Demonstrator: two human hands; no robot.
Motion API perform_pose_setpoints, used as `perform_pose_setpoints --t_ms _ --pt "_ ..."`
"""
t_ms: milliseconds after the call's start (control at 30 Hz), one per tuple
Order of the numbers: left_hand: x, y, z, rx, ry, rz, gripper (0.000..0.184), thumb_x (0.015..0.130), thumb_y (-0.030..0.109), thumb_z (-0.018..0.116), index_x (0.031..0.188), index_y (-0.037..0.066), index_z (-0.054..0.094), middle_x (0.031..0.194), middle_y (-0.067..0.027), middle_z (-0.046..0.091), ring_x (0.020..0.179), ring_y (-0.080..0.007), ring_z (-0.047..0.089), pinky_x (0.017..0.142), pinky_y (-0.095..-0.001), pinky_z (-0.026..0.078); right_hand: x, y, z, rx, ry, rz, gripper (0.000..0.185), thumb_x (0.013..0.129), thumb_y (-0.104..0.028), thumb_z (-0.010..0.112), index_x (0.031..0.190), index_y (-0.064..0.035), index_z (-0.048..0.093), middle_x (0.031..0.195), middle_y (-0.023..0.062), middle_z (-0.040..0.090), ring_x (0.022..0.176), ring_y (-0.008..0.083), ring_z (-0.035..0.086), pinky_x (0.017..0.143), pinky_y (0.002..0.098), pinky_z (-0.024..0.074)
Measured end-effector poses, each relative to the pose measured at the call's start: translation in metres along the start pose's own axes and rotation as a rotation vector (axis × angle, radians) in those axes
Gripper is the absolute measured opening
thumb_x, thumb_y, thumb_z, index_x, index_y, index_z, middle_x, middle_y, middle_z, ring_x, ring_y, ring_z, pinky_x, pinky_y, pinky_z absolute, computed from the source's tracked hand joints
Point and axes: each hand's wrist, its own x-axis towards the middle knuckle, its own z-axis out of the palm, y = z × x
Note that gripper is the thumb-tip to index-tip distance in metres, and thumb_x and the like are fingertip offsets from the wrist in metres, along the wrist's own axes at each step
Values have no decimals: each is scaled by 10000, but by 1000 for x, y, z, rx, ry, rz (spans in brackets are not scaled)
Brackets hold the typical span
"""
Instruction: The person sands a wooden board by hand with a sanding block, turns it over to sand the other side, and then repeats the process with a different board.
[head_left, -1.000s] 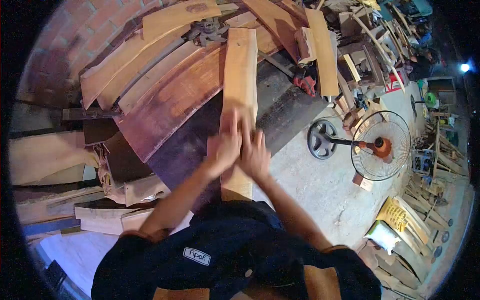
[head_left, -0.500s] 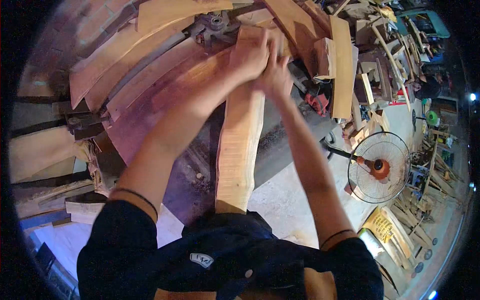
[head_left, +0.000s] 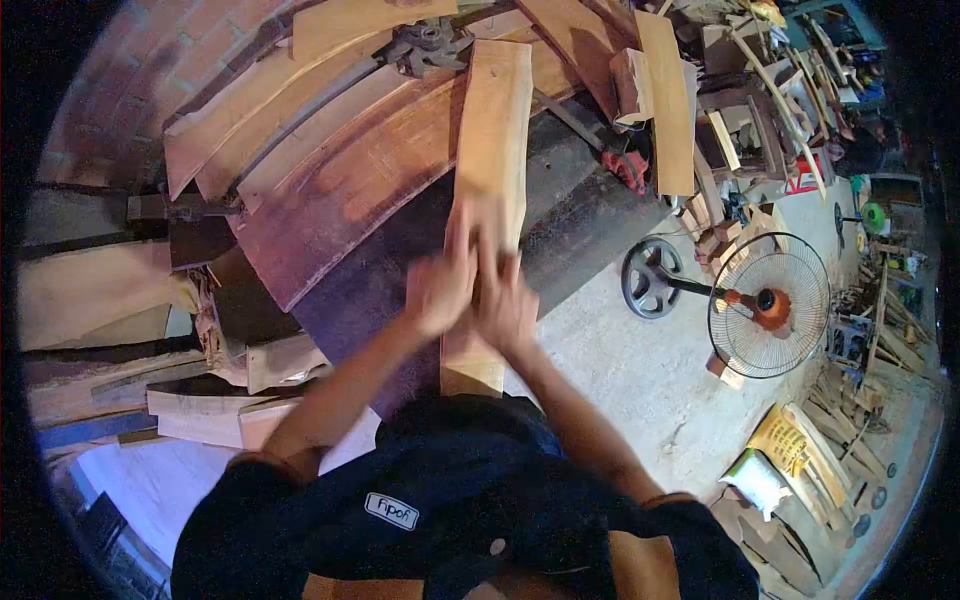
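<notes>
Leaning Over a Long Board (head_left: pixel 495 120)

Having the board right under the fingers (head_left: pixel 461 240), running long from near to far, from the dark shirt (head_left: pixel 460 460) out past the hands. Pointing the fingers far, the same way as the long side. Touching the board with the left hand (head_left: pixel 440 295) on the left and the right hand (head_left: pixel 508 312) on the right, and being about as near with one as with the other. Stretching some fingers out, by the look of it, and leaning the two hands toward each other at the tips. Blurring too much for telling the gaps between the fingers, or any small thing held under them.

Resting the board on a dark table (head_left: pixel 580 215), showing dark top to the left and right. Crossing over a wide brown plank (head_left: pixel 340 180) at the far end. Having a red tool (head_left: pixel 627 170) near the table's far right edge. Seeing a big fan (head_left: pixel 770 305) to the right, over the pale floor (head_left: pixel 680 390), with a yellow sack (head_left: pixel 778 440) nearer. Seeing wood pieces (head_left: pixel 95 295) at the left, and a brick wall (head_left: pixel 230 50) at the far left.
</notes>
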Motion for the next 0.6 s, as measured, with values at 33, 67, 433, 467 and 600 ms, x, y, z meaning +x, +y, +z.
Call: perform_pose_setpoints --t_ms 33,67,433,467,600 --pt "-37 -4 11 117 -94 -66 758 974 346 454 1522 50 23 722 -222 666 560 -392 641 492 -514 506 -32 -4 4 40 -40 -27 884 771 -232 649 1533 -172 204 1140 269 494 769 425 646 575 494 551" --pt "-68 -10 22 52 -44 -37 777 965 340 475 1518 7 43 638 -204 644 544 -380 637 475 -501 494 -57 -5 10 76 1 -94 863 773 -226 643 1527 -160 227 1112 236 498 763 406 645 558 492 546" --pt "122 -3 -35 26 81 25 757 992 349 422 1534 81 -34 570 -156 613 460 -313 602 389 -435 440 136 10 -21 -161 41 -39 922 793 -298 601 1552 -168 95 1277 356 452 761 445 668 600 504 561" --pt "176 -21 -20 -44 547 424 743 984 340 428 1529 83 -7 671 -192 651 528 -340 629 438 -464 463 172 9 -36 -141 50 -24 924 797 -323 596 1551 -178 84 1319 372 418 814 473 663 632 517 566" --pt "283 -13 -65 47 274 269 639 1003 374 353 1520 110 85 747 -294 643 667 -460 639 603 -561 494 272 17 -52 -89 191 11 878 830 -397 572 1538 -235 77 1327 346 413 953 520 625 785 568 536"
